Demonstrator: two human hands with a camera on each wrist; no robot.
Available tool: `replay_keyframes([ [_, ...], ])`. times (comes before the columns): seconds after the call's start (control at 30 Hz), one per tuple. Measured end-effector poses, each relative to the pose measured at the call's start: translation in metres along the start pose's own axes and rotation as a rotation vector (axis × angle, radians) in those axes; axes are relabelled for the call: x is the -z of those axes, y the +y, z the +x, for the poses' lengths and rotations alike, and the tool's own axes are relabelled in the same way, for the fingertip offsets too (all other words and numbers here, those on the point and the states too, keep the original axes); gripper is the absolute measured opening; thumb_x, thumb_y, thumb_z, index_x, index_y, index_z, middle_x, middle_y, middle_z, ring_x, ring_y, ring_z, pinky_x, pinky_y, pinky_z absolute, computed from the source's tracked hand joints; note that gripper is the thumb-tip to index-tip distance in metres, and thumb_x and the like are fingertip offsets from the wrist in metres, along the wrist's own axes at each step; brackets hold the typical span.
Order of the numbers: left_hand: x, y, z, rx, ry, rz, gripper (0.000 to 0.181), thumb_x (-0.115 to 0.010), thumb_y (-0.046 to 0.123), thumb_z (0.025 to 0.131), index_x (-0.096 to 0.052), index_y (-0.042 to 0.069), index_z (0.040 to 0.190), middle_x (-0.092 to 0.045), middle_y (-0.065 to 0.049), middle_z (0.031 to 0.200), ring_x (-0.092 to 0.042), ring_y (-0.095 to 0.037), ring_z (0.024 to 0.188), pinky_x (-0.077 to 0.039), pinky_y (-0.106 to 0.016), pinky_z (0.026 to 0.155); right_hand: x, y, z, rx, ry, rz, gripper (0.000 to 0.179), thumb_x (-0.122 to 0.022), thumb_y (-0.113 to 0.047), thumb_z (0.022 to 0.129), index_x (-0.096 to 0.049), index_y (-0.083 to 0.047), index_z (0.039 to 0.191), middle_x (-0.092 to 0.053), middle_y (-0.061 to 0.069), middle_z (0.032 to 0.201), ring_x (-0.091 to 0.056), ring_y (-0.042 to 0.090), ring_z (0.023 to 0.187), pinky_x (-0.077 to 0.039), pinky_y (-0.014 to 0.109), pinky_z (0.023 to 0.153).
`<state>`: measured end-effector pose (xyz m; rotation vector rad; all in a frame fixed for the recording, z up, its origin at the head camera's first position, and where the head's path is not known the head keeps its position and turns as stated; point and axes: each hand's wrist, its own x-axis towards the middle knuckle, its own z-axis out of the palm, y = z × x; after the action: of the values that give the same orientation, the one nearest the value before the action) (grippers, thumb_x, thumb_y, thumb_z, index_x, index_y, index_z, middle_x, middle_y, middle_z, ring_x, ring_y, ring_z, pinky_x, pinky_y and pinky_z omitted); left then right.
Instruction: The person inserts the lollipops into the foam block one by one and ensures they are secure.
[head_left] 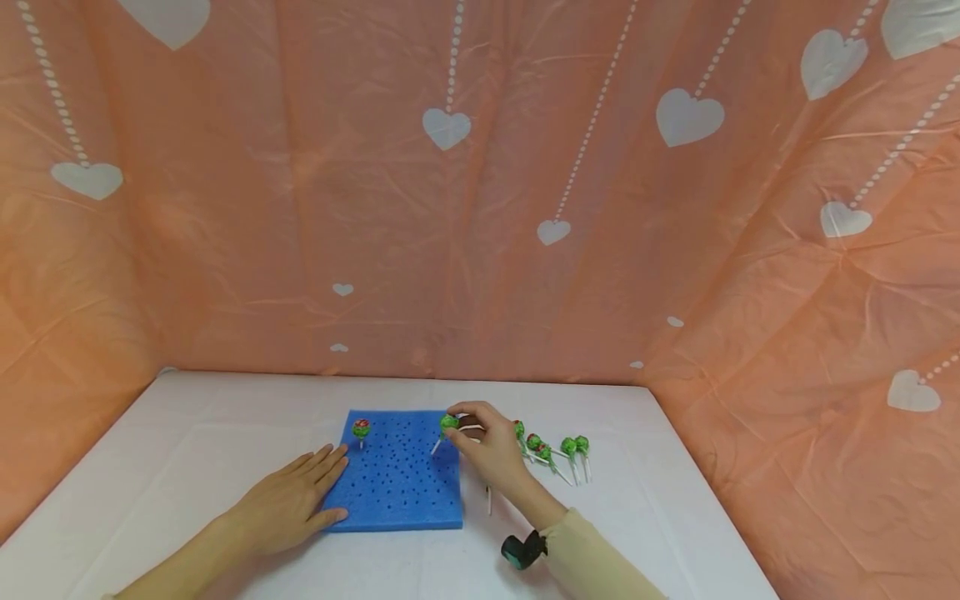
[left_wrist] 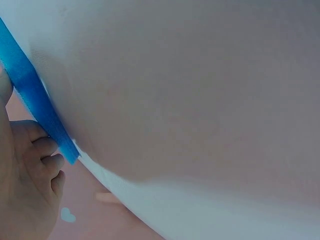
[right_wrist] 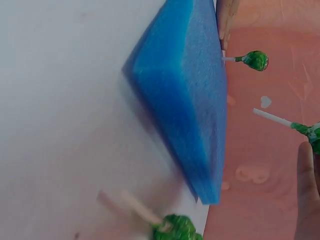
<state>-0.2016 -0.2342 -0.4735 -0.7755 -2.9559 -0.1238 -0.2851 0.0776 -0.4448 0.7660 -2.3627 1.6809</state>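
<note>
A blue foam block (head_left: 401,504) dotted with small dark holes lies flat on the white table. My left hand (head_left: 288,500) rests along its left edge, fingers extended and touching it. Between thumb and fingers, my right hand (head_left: 497,454) pinches a green lollipop (head_left: 448,422) by its wrapped head, over the block's right side. Its white stick slants down with the tip free, as the right wrist view shows of this lollipop (right_wrist: 272,118). Another lollipop (head_left: 362,428), red and green, stands upright in the block near the far left corner.
Several green and red lollipops (head_left: 570,447) lie on the white table (head_left: 600,533) to the right of the block. One lollipop (right_wrist: 177,229) near the block is partly hidden under my right hand in the head view. A peach curtain (head_left: 390,208) with white hearts encloses the table.
</note>
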Motion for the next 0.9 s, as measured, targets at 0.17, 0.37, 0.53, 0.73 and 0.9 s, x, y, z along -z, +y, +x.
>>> replay_keyframes([
  [0.17,0.002,0.001,0.0,0.003,-0.009,-0.005,0.077,-0.049,0.059,0.101,-0.051,-0.005,0.144,-0.044,-0.023,0.157,-0.043,-0.043,0.145,-0.04,-0.056,0.117,-0.01,-0.003,0.005,0.006,0.011,0.031,0.029,-0.074,-0.002,0.09,-0.068,-0.003,0.118,-0.069,0.017,0.119,-0.069,0.036,0.107,-0.063,0.033,0.088],
  [0.37,0.004,0.003,0.001,0.01,-0.019,-0.02,0.077,-0.049,0.058,0.1,-0.051,-0.005,0.144,-0.043,-0.023,0.157,-0.042,-0.044,0.145,-0.039,-0.056,0.118,-0.023,-0.01,0.009,-0.003,0.013,0.019,0.028,-0.073,0.003,0.088,-0.067,0.004,0.116,-0.067,0.021,0.116,-0.068,0.04,0.105,-0.062,0.042,0.088],
  [0.53,0.003,0.002,0.002,0.008,-0.012,-0.014,0.077,-0.05,0.058,0.1,-0.051,-0.005,0.144,-0.044,-0.023,0.157,-0.042,-0.044,0.145,-0.039,-0.056,0.118,-0.032,-0.006,0.014,0.014,0.013,0.054,0.028,-0.076,-0.002,0.088,-0.069,-0.003,0.115,-0.068,0.015,0.116,-0.07,0.035,0.105,-0.062,0.037,0.089],
  [0.73,0.001,0.001,0.001,0.005,-0.002,-0.001,0.077,-0.049,0.058,0.1,-0.051,-0.005,0.144,-0.044,-0.022,0.157,-0.043,-0.043,0.145,-0.04,-0.056,0.117,-0.041,-0.002,0.02,-0.001,-0.019,0.068,0.027,-0.079,-0.015,0.088,-0.07,-0.014,0.114,-0.067,0.008,0.115,-0.07,0.026,0.107,-0.061,0.028,0.09],
  [0.9,0.001,0.001,0.001,0.012,-0.008,0.002,0.077,-0.049,0.059,0.1,-0.052,-0.004,0.144,-0.044,-0.022,0.157,-0.043,-0.043,0.145,-0.04,-0.056,0.117,-0.05,-0.004,0.023,-0.022,-0.038,0.058,0.026,-0.079,-0.017,0.088,-0.07,-0.017,0.113,-0.066,0.006,0.115,-0.07,0.024,0.107,-0.06,0.022,0.088],
])
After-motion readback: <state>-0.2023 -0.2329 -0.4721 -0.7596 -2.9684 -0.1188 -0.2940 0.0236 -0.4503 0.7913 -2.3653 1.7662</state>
